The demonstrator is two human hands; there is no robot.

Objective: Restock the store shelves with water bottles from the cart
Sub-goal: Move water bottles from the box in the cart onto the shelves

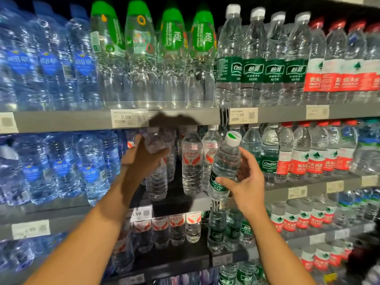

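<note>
The left hand (144, 155) is closed on a clear bottle with a red label (157, 161) on the middle grey shelf (193, 202), the right hand (244, 177) holds a tilted green-label bottle (225, 163) loosely, and it might slip or bump the standing bottles (192, 161) over.

Both arms reach forward; left hand (144, 155) and right hand (244, 182) each curl in a grip.

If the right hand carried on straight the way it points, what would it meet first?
Probably the red-labelled bottles on the middle shelf; the right hand tilts its green-labelled bottle toward them, though depth is unclear.
</note>
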